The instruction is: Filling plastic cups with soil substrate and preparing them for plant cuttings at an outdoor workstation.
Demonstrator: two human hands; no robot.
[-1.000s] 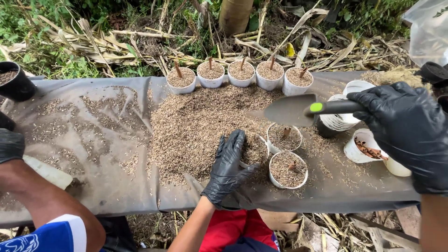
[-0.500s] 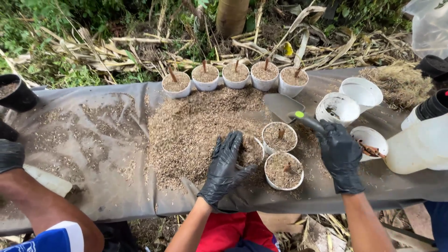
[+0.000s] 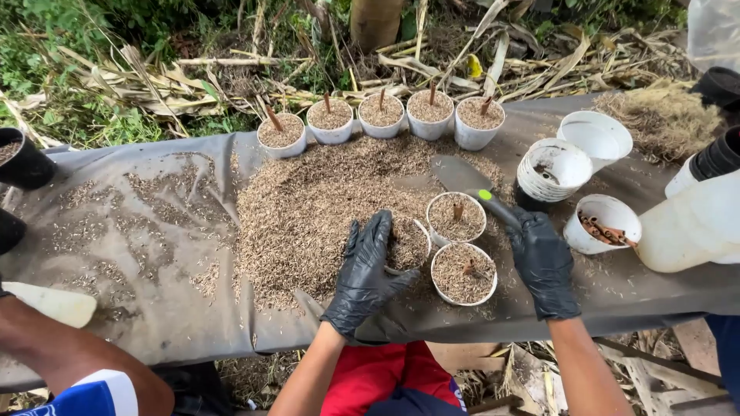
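Observation:
My left hand [image 3: 366, 273], in a black glove, rests against a white cup [image 3: 408, 245] filled with rice husk, fingers spread over its left side. My right hand [image 3: 542, 262], also gloved, grips the green-tipped handle of a small metal trowel [image 3: 459, 173]. The trowel's blade lies on the husk pile [image 3: 316, 208] behind the cups. Two more filled cups, each with a short brown cutting stuck in it, stand between my hands: one [image 3: 456, 216] farther from me and one [image 3: 464, 272] nearer.
A grey sheet [image 3: 146, 262] covers the table. Several filled cups [image 3: 381, 113] line the far edge. Stacked empty cups [image 3: 549, 173], another empty cup [image 3: 595, 137] and a cup of cuttings [image 3: 603, 223] stand right. Another person's arm [image 3: 69, 358] is at left; a white jug [image 3: 690, 219] at right.
My right hand has brought the trowel down and left from above the right side, and its blade now lies on the husk pile. My left hand stays at the cup.

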